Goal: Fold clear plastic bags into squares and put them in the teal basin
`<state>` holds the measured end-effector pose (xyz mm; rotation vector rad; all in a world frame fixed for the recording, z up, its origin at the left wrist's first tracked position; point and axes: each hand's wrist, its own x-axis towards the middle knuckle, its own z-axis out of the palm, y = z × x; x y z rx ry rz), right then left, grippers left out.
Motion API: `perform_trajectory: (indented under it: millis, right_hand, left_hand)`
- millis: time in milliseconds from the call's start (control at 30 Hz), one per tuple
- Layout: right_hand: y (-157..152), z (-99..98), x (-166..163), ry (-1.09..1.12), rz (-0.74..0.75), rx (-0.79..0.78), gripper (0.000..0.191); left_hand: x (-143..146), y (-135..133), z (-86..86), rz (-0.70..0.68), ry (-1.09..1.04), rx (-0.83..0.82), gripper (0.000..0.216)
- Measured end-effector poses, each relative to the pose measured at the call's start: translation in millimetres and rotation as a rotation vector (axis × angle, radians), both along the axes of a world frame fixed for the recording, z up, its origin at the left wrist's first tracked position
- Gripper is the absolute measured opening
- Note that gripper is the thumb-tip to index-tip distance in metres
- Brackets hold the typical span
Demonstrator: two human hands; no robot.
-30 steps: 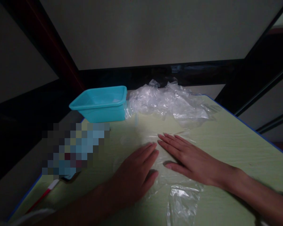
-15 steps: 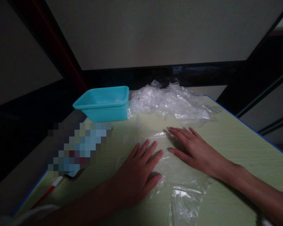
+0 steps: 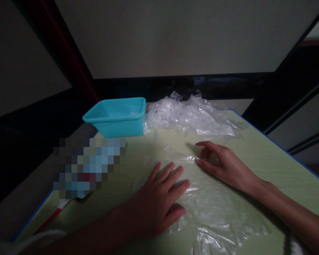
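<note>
A thin clear plastic bag (image 3: 212,202) lies flattened on the table, its near part creased and shiny. My left hand (image 3: 159,202) rests flat on the bag's left side, fingers spread. At the bag's upper right corner is my right hand (image 3: 220,163). Its thumb and curled fingers are closed at the bag's edge, while the index finger reaches out above. The exact contact at those fingertips is partly hidden. Beyond both hands, a crumpled heap of clear plastic bags (image 3: 191,115) sits at the table's far side.
A turquoise plastic basin (image 3: 117,124) stands at the far left, beside the heap. Along the left edge lies a blurred-out item (image 3: 95,166), with a red and white stick (image 3: 51,217) below it. The pale green table (image 3: 276,166) has a blue edge; a panelled wall (image 3: 175,42) rises behind.
My right hand has gone from outstretched fingers to a pinch at the bag's edge. The bag now spreads wider to the right. My left hand has shifted slightly right and nearer to me.
</note>
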<state>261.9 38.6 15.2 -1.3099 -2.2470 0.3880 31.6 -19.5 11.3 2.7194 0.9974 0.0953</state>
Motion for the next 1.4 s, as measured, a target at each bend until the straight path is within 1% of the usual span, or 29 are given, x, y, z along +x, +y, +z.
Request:
perform_trajectory:
  millis: [100,233,400,500,600,700,833,1000,1100,1200,1267,1333,1400]
  right_hand:
    - [-1,-1.6,-2,0.036,0.044,0.031,0.031]
    - [-3,-3.4,-3,0.059,0.124,0.036,0.034]
    - [-6,-2.1,-4,0.023,0.249,0.057,0.037]
    - [-9,-0.4,-6,-0.022,0.343,0.026,0.036]
    - [-11,0.8,-8,-0.053,0.426,-0.015,0.043]
    - [-15,1.5,-10,-0.076,0.469,-0.06,0.048]
    - [-18,1.7,-12,-0.092,0.505,-0.123,0.053]
    - [-19,1.6,-13,-0.112,0.525,-0.145,0.05]
    - [-18,2.1,-12,-0.1,0.524,-0.128,0.046]
    - [-17,1.5,-13,-0.112,0.523,-0.097,0.046]
    - [-17,-0.1,-13,-0.153,0.528,-0.078,0.052]
    - [-17,-2.3,-14,-0.207,0.536,-0.068,0.061]
    - [-17,-4.3,-14,-0.239,0.544,-0.065,0.066]
  left_hand:
    - [0,-1,1.0,-0.023,-0.005,0.013,0.051]
    - [-1,-3,0.4,-0.049,-0.012,0.018,0.051]
    - [0,-2,0.2,-0.043,-0.02,0.018,0.051]
    - [1,-2,1.4,-0.046,-0.008,0.006,0.05]
    - [1,-3,1.3,-0.045,-0.028,0.019,0.048]
    - [1,-2,-0.6,-0.036,-0.097,0.06,0.045]
    - [0,-2,-1.6,-0.019,-0.209,0.108,0.033]
    - [0,-4,1.1,-0.01,-0.472,0.321,0.022]
    - [-1,-5,1.9,0.031,-0.549,0.388,0.02]
    - [-1,-3,-0.7,0.081,-0.523,0.408,0.022]
    - [-1,-1,-4.7,0.11,-0.437,0.386,0.028]
    - [0,1,-9.3,0.139,-0.313,0.302,0.039]
    - [0,2,-12.8,0.16,-0.193,0.181,0.052]
